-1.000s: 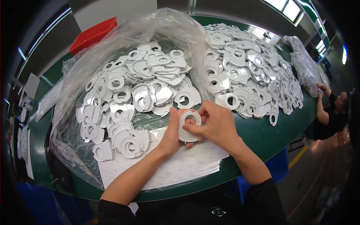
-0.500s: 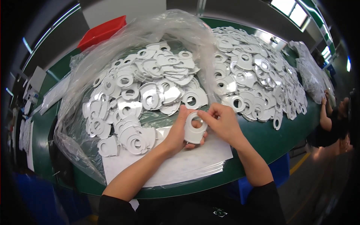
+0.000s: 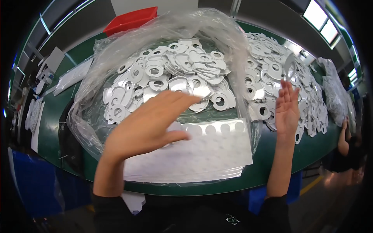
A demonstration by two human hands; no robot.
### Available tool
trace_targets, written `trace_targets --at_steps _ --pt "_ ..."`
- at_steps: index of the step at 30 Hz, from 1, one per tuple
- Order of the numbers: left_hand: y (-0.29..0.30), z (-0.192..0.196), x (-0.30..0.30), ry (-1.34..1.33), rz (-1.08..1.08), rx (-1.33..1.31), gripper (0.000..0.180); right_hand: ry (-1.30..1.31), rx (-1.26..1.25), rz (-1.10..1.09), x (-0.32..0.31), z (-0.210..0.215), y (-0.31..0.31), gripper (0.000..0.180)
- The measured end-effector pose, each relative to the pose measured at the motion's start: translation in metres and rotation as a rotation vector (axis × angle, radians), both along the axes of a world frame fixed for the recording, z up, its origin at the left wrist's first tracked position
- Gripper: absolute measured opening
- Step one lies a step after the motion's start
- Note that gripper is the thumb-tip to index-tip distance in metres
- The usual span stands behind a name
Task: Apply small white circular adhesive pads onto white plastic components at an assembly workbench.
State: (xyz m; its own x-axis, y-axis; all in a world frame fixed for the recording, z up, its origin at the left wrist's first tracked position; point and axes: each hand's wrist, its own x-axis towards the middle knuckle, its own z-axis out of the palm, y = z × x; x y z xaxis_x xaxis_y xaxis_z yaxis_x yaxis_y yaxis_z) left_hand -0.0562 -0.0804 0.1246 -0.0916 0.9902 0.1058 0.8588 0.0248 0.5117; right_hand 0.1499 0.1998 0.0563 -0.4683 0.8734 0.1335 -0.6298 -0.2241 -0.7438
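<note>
My left hand [image 3: 145, 122] is raised over the left part of a stack of white sheets [image 3: 194, 155], its fingers stretched out and thumb apart, holding nothing. Round spots line the top sheet's far edge. On the right, my right hand [image 3: 287, 110] is lifted with outstretched fingers in front of the right pile of flat white plastic parts [image 3: 268, 81]. A blurred ring-shaped part [image 3: 290, 66] shows just beyond those fingertips; whether it touches them I cannot tell. Behind my left hand lies another heap of white ring-holed parts [image 3: 182, 64] on clear plastic.
A clear plastic bag [image 3: 83, 93] surrounds the left heap on the green table [image 3: 52, 128]. A red bin [image 3: 130, 21] stands at the back left. Another plastic bag [image 3: 334, 85] lies far right, where a co-worker's arm [image 3: 343, 141] reaches in.
My hands have moved apart and the white part held between them has left my left hand. My left hand moved left; my right hand swung right toward the right pile and opened.
</note>
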Motion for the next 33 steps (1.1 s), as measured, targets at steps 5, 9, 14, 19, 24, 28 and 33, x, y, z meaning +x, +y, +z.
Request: trace_targets --at_steps 5,9,14,19,24,28,33 --pt "-0.035 -0.024 -0.005 0.075 0.027 -0.230 0.067 -0.399 0.396 -0.246 -0.023 -0.010 -0.027 0.035" --pt "-0.041 -0.052 -0.017 0.172 0.113 -0.097 0.051 -0.584 0.948 0.361 -0.034 -0.016 -0.085 0.017" --pt "-0.029 -0.067 -0.037 0.242 0.357 0.193 0.032 -0.640 1.504 0.837 -0.035 -0.023 -0.125 0.032" --pt "-0.011 -0.063 -0.035 0.257 0.419 0.300 0.024 -0.742 1.549 0.944 -0.031 -0.018 -0.131 0.032" --pt "0.005 -0.043 -0.025 0.357 0.418 0.312 0.018 -0.820 1.481 0.915 -0.025 -0.013 -0.139 0.026" --pt "0.026 -0.039 -0.003 0.213 0.412 0.428 0.013 -0.822 1.472 0.947 -0.026 -0.010 -0.137 0.023" --pt "0.048 -0.085 0.034 -1.715 0.432 0.112 0.023 -0.691 1.517 0.964 -0.028 -0.017 -0.135 0.019"
